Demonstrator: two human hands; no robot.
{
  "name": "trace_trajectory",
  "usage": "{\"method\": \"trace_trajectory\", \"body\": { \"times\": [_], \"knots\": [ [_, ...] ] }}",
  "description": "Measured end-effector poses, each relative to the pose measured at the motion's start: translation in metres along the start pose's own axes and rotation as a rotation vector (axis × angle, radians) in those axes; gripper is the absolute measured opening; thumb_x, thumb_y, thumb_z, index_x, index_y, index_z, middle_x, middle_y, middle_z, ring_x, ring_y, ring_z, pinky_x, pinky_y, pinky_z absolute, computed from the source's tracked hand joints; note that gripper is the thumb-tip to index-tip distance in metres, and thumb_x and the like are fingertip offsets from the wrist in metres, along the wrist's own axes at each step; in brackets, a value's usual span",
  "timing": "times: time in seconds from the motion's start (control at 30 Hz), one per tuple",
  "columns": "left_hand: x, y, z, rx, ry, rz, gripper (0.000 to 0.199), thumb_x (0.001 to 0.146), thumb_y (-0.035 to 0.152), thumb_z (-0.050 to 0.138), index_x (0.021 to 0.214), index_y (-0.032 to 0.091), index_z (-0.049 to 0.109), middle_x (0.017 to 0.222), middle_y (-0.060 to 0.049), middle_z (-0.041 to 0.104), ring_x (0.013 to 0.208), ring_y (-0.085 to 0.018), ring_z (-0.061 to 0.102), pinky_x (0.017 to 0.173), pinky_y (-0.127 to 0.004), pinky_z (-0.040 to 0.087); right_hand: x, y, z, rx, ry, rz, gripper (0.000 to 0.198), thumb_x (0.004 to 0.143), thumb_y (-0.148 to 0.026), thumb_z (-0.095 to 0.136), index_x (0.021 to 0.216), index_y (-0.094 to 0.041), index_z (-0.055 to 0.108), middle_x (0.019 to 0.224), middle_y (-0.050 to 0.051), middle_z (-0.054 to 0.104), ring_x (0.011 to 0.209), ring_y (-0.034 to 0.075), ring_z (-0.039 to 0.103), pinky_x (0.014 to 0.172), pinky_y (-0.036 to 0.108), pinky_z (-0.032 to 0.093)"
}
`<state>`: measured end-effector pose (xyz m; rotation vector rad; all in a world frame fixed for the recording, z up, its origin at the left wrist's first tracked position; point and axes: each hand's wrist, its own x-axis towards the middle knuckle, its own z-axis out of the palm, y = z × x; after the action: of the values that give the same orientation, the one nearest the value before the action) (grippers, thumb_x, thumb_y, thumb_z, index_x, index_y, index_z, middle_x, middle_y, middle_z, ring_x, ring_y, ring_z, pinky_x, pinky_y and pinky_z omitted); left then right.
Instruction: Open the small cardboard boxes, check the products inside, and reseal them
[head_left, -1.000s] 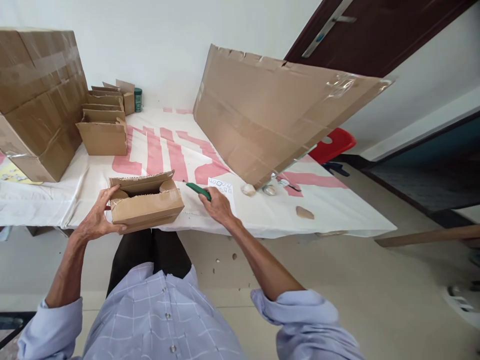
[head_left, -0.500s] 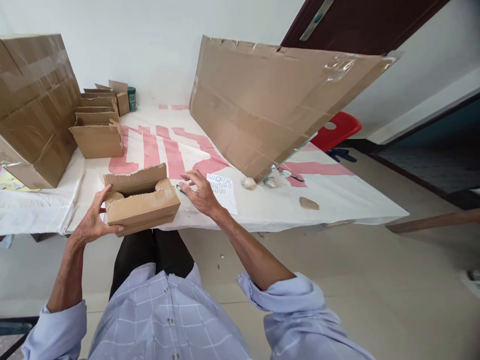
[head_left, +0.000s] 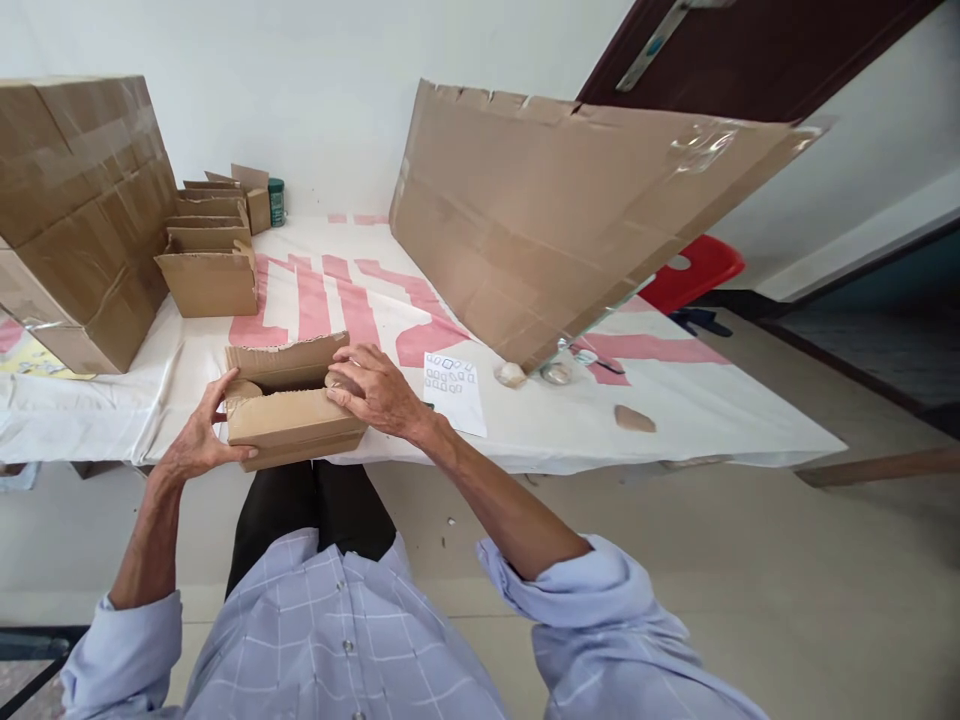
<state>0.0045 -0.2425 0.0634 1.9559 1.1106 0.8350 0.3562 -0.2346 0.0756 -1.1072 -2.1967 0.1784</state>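
Observation:
A small open-topped cardboard box (head_left: 296, 425) with ragged flap edges sits at the front edge of the table. My left hand (head_left: 199, 435) grips its left end, thumb along the lower front and fingers up at the rim. My right hand (head_left: 379, 393) is curled over the right end, thumb on the front panel and fingers at the inner flap. Just beneath the right wrist, a tiny dark green tip shows; whether the hand holds it or it lies on the cloth, I cannot tell. Close by on the right is a white paper (head_left: 457, 400) with hand-drawn shapes.
Several small boxes (head_left: 208, 285) stand in a row beside a big taped carton (head_left: 97, 230). Behind them is a green canister (head_left: 277, 202). A large cardboard sheet (head_left: 562, 220) leans at the right, with tape rolls (head_left: 556, 373) at its foot and a cardboard scrap (head_left: 634, 418) nearby.
My right hand has moved left from beside the box onto its right end. My left hand keeps its hold. The whole view has shifted slightly.

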Motion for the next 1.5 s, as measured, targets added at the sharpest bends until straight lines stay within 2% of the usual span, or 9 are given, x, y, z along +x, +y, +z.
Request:
{"method": "trace_trajectory", "body": {
  "times": [0.17, 0.37, 0.5, 0.7, 0.87, 1.03, 1.23, 1.33, 1.5],
  "knots": [
    [-0.001, 0.002, 0.003, 0.001, -0.003, 0.009, 0.128, 0.071, 0.051, 0.102, 0.177, 0.033, 0.033, 0.176, -0.017, 0.039, 0.162, -0.046, 0.043, 0.121, -0.061, 0.055, 0.008, -0.019, -0.007, -0.052, -0.216, -0.109, 0.022, 0.105, -0.042, 0.073, 0.112, -0.022, 0.077, 0.112, 0.012, 0.076, 0.113, 0.032, 0.065, 0.104, 0.049, 0.051],
    [-0.001, 0.004, 0.005, 0.012, -0.007, 0.021, 0.125, 0.072, 0.052, 0.1, 0.177, 0.031, 0.033, 0.175, -0.018, 0.04, 0.161, -0.046, 0.044, 0.118, -0.058, 0.058, -0.012, -0.048, -0.018, -0.154, -0.108, -0.187, 0.01, 0.109, -0.031, 0.068, 0.108, -0.023, 0.074, 0.113, 0.011, 0.075, 0.108, 0.029, 0.066, 0.099, 0.045, 0.049],
    [-0.001, 0.0, 0.008, 0.029, 0.0, 0.062, 0.124, 0.075, 0.052, 0.096, 0.178, 0.03, 0.031, 0.173, -0.02, 0.042, 0.158, -0.046, 0.049, 0.116, -0.057, 0.059, -0.041, -0.064, -0.01, -0.15, -0.12, -0.26, 0.012, 0.109, -0.032, 0.067, 0.104, -0.025, 0.076, 0.113, 0.011, 0.075, 0.106, 0.029, 0.064, 0.096, 0.045, 0.05],
    [-0.005, -0.004, 0.014, 0.036, 0.034, 0.079, 0.119, 0.078, 0.051, 0.094, 0.177, 0.032, 0.03, 0.173, -0.02, 0.042, 0.157, -0.045, 0.05, 0.114, -0.057, 0.061, -0.054, -0.06, 0.011, -0.025, -0.019, -0.219, 0.019, 0.111, -0.036, 0.064, 0.102, -0.026, 0.077, 0.11, 0.011, 0.074, 0.103, 0.029, 0.065, 0.093, 0.047, 0.056],
    [-0.009, -0.007, 0.012, 0.02, 0.013, 0.065, 0.119, 0.079, 0.054, 0.093, 0.178, 0.034, 0.031, 0.176, -0.019, 0.039, 0.162, -0.044, 0.045, 0.118, -0.058, 0.058, -0.048, -0.054, 0.016, 0.151, 0.003, -0.105, 0.012, 0.107, -0.035, 0.07, 0.1, -0.027, 0.076, 0.115, 0.01, 0.073, 0.108, 0.028, 0.067, 0.098, 0.048, 0.059],
    [-0.013, -0.011, 0.007, -0.105, -0.033, 0.034, 0.115, 0.079, 0.052, 0.094, 0.177, 0.039, 0.036, 0.182, -0.016, 0.035, 0.165, -0.044, 0.042, 0.126, -0.063, 0.05, -0.042, -0.053, 0.01, 0.247, -0.052, -0.035, 0.007, 0.099, -0.031, 0.076, 0.099, -0.026, 0.071, 0.119, 0.009, 0.073, 0.115, 0.029, 0.068, 0.103, 0.049, 0.058],
    [-0.02, -0.01, 0.009, -0.351, -0.042, 0.03, 0.108, 0.082, 0.078, 0.082, 0.175, 0.039, 0.043, 0.188, -0.011, 0.029, 0.169, -0.05, 0.036, 0.13, -0.069, 0.045, -0.027, -0.05, 0.006, 0.299, -0.093, -0.002, 0.011, 0.096, -0.028, 0.074, 0.092, -0.026, 0.064, 0.11, 0.007, 0.073, 0.107, 0.027, 0.068, 0.1, 0.047, 0.057],
    [-0.022, -0.004, 0.014, -0.304, -0.027, 0.004, 0.121, 0.075, 0.085, 0.086, 0.177, 0.039, 0.039, 0.19, -0.012, 0.024, 0.172, -0.05, 0.03, 0.131, -0.069, 0.043, -0.02, -0.048, 0.007, 0.299, -0.131, 0.018, 0.011, 0.096, -0.029, 0.074, 0.095, -0.026, 0.064, 0.109, 0.007, 0.073, 0.107, 0.026, 0.068, 0.099, 0.045, 0.056],
    [-0.022, 0.003, 0.021, -0.17, -0.005, -0.027, 0.131, 0.071, 0.073, 0.098, 0.179, 0.041, 0.032, 0.188, -0.013, 0.023, 0.172, -0.048, 0.029, 0.13, -0.068, 0.044, -0.009, -0.044, 0.004, 0.285, -0.233, 0.071, 0.012, 0.097, -0.035, 0.075, 0.101, -0.026, 0.069, 0.112, 0.006, 0.073, 0.107, 0.025, 0.069, 0.1, 0.044, 0.056]
  ]
}}
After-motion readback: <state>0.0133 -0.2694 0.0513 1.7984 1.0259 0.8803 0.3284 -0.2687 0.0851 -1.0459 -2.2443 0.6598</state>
